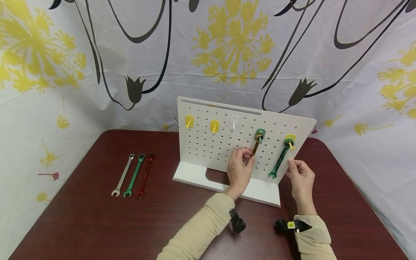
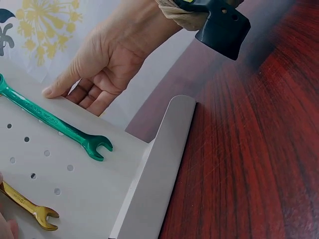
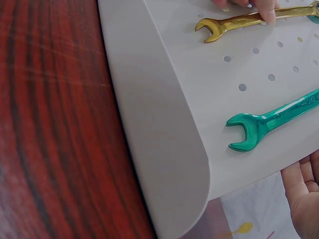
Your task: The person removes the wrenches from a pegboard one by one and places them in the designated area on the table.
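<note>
A gold combination wrench point(image 1: 255, 147) hangs by its ring end on a green hook point(image 1: 260, 132) of a white pegboard point(image 1: 201, 155). My left hand point(image 1: 239, 169) pinches its shaft between thumb and fingers; the open end shows clear of the fingers in the right wrist view. At the board's right edge, my right hand point(image 1: 301, 180) holds on with the thumb in front and the other fingers behind. Just beside that thumb, a green combination wrench point(image 1: 280, 159) hangs from a yellow hook point(image 1: 290, 137), open end down.
Three more wrenches lie side by side on the dark red table point(image 1: 81, 216) at left: silver point(image 1: 123, 175), green point(image 1: 134, 176) and red point(image 1: 145, 176). Two yellow hooks point(image 1: 189, 122) and a clear hook point(image 1: 234, 122) on the board carry nothing. A patterned curtain point(image 1: 156, 119) hangs behind.
</note>
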`<state>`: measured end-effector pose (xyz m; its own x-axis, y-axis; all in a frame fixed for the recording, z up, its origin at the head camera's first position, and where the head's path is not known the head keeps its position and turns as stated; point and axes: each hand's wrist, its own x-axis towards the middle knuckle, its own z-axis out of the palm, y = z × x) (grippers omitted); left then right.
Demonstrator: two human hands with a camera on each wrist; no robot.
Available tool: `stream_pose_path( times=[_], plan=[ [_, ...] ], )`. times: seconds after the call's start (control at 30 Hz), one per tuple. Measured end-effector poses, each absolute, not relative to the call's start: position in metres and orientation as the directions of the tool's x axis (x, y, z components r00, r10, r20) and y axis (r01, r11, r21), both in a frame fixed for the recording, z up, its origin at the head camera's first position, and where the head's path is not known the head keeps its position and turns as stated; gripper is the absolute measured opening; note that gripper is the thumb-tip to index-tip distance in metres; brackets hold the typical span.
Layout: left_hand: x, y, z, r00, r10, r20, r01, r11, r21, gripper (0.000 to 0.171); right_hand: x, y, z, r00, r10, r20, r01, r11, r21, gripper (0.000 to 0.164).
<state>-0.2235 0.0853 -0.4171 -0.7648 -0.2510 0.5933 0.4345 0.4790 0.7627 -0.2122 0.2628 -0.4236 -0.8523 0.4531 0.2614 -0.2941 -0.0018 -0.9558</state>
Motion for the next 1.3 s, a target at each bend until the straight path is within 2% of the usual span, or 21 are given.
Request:
stream_pose_path(
  times=[0.37, 0.7, 0.87, 1.3],
  plan=[
    [-0.222, 0.082, -0.416, -0.785, -0.23, 0.575, 0.436, 0.453, 0.778, 0.014, -0.212, 0.261, -0.419, -0.85, 0.484, 0.206, -0.242, -0.013, -0.97, 0.017],
    [-0.224, 0.075, -0.42, -0.8, -0.118, 0.588, 0.552, 0.239, 0.799, 0.018, -0.211, 0.262, -0.421, -0.851, 0.48, 0.214, -0.255, -0.021, -0.967, 0.015],
    [-0.222, 0.072, -0.418, -0.805, -0.079, 0.588, 0.568, 0.183, 0.802, 0.019, -0.212, 0.262, -0.42, -0.851, 0.48, 0.213, -0.249, -0.013, -0.968, 0.011],
    [-0.216, 0.067, -0.415, -0.83, -0.025, 0.557, 0.551, 0.112, 0.827, 0.02, -0.212, 0.261, -0.42, -0.854, 0.469, 0.224, -0.26, -0.012, -0.966, 0.013]
  ],
)
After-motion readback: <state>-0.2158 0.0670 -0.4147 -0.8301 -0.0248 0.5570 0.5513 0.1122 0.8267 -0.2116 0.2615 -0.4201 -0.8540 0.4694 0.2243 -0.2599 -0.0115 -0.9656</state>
